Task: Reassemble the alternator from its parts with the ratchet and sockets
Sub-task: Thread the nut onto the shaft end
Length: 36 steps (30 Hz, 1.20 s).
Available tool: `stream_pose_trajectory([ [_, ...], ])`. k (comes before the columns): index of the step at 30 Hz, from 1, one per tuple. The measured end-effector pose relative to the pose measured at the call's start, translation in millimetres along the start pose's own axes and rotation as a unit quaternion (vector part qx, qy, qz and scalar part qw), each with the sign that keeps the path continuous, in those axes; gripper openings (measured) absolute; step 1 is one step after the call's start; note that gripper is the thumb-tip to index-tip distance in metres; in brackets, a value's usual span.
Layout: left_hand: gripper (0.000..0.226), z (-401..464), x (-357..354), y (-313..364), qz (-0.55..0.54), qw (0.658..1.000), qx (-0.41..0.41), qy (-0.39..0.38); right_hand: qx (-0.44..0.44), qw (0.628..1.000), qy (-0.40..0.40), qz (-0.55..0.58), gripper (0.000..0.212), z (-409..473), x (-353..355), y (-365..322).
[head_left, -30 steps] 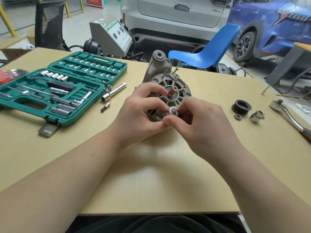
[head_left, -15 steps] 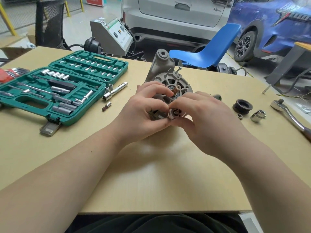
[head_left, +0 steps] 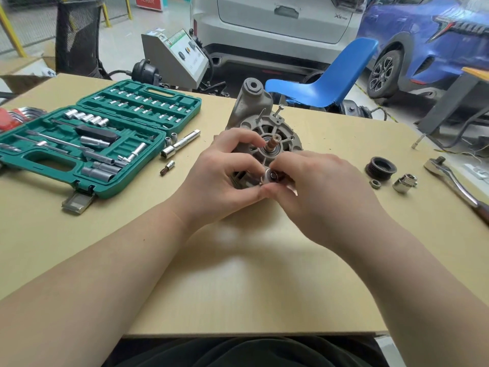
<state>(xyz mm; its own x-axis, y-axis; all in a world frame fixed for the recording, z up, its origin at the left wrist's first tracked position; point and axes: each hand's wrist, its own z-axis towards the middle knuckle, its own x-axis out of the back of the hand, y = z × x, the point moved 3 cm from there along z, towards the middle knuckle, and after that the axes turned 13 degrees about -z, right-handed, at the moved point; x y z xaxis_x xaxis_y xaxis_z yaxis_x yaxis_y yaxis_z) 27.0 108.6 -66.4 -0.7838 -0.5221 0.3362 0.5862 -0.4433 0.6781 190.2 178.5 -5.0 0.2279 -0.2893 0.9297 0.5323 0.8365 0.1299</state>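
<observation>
Pale wooden workbench (head_left: 238, 287): left hand (head_left: 219, 178) and right hand (head_left: 320, 192) pinch a small silver ring-shaped part (head_left: 270, 176) before the grey cast alternator housing (head_left: 262, 133), shaft bare. Black ribbed pulley (head_left: 380, 167), nut (head_left: 375, 183), chrome ratchet (head_left: 452, 181) lie unfitted; assembly appears roughly midway.

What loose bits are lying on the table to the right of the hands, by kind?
Black pulley: 1
Nut: 1
Chrome socket: 1
Ratchet: 1
Total: 4
</observation>
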Motion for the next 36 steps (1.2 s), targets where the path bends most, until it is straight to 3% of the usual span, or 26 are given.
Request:
stream_pose_trajectory([
  [3,0.022,0.2,0.8,0.7,0.000,1.000,-0.002,0.000,-0.036,0.998,0.017,-0.045,0.042,-5.4,-3.2,-4.9],
  [8,0.013,1.5,1.4,-1.1,0.012,1.000,-0.009,-0.003,0.036,0.999,0.007,-0.002,0.012,-1.7,1.0,-6.0],
  [10,0.010,0.9,1.3,-0.4,0.008,1.000,-0.009,-0.007,0.053,0.999,0.005,0.002,0.012,1.8,4.4,-3.5],
  [15,0.021,-0.4,1.6,2.1,0.001,1.000,-0.002,0.014,-0.008,0.999,0.021,-0.039,0.034,-2.1,-3.5,-4.9],
  [21,0.014,-0.7,1.6,2.0,0.005,1.000,0.007,0.007,0.071,0.997,0.003,0.007,0.014,3.9,0.4,-0.3],
  [26,0.019,0.4,1.5,3.9,0.019,1.000,-0.004,0.004,0.005,1.000,0.023,-0.006,0.041,-1.0,-5.9,0.8],
  [32,0.014,-0.2,2.6,1.3,0.011,1.000,-0.007,0.006,0.088,0.996,0.000,0.033,0.008,4.4,-0.7,-0.6],
  [34,0.012,-0.1,2.6,0.6,0.009,1.000,-0.006,-0.001,0.062,0.998,0.001,0.027,0.012,4.9,0.5,0.5],
  [36,0.013,0.0,1.8,0.2,0.016,1.000,-0.009,-0.007,0.014,1.000,0.010,0.006,0.030,1.2,-4.2,-0.3],
])
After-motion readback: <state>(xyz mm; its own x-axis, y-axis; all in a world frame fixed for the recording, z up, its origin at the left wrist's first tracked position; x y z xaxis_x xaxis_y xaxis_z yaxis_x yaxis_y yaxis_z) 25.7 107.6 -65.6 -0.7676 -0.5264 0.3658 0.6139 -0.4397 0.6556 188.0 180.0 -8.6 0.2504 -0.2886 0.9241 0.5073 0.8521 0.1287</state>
